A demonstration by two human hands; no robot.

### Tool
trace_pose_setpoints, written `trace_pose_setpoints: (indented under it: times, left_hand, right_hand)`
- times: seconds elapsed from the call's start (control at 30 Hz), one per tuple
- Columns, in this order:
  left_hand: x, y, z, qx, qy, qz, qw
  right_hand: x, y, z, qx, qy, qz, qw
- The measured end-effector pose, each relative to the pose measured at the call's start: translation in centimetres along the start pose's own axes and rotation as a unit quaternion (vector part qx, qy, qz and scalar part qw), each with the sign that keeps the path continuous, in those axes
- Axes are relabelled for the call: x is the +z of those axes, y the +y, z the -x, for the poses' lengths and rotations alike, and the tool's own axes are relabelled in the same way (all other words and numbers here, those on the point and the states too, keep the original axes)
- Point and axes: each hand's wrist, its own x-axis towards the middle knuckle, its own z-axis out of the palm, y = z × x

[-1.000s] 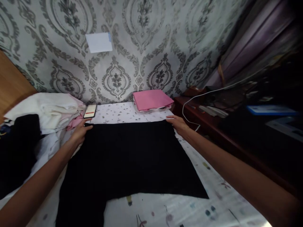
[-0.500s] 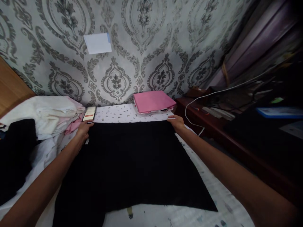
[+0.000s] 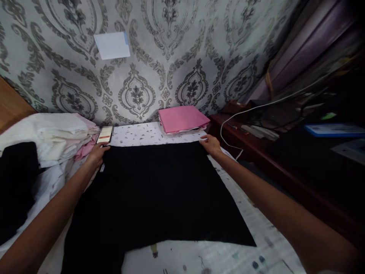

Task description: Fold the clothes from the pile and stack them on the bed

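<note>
A black garment [image 3: 159, 194], perhaps a shirt, lies spread flat over a patterned white bedsheet [image 3: 137, 135]. My left hand [image 3: 98, 154] pinches its far left corner, where a small white tag [image 3: 102, 168] hangs from the edge. The far right corner is held between the fingers and thumb of my right hand [image 3: 210, 145]. Between the two hands the far edge runs nearly straight. Just beyond my left hand lies a phone [image 3: 104, 135] with a lit screen. The garment's near left part runs out of the frame.
White and pink clothes [image 3: 54, 135] are heaped at the left, with a black cloth [image 3: 18, 186] in front. A folded pink item [image 3: 184, 119] rests against the patterned wall [image 3: 165, 72]. On the right, a white cable [image 3: 224, 131] crosses a dark red wooden surface [image 3: 251, 146].
The whole view has shifted slightly, so everything appears a little higher and further left. Both hands keep their hold on the garment's far corners, and the cloth lies much as before.
</note>
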Motion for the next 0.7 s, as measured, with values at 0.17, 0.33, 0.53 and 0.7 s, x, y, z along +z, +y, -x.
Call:
trace_pose_setpoints:
  times: [0.17, 0.33, 0.53, 0.7]
  left_hand:
    - [-1.4, 0.5, 1.3, 0.038, -0.005, -0.187, 0.982]
    - [-0.4, 1.0, 3.5, 0.34, 0.041, -0.509, 0.79]
    - [2.0, -2.0, 2.7, 0.321, -0.176, -0.598, 0.713]
    - [0.5, -3.8, 1.1, 0.263, -0.129, -0.638, 0.713]
  right_hand:
    - [-0.8, -1.0, 2.4, -0.074, 0.014, 0.052, 0.996]
    - [0.4, -4.3, 5.4, -0.279, -0.05, 0.121, 0.952]
    - [3.2, -3.9, 5.7, -0.259, -0.155, 0.199, 0.932]
    - [3.6, -2.3, 4.8, -0.238, -0.162, 0.233, 0.929]
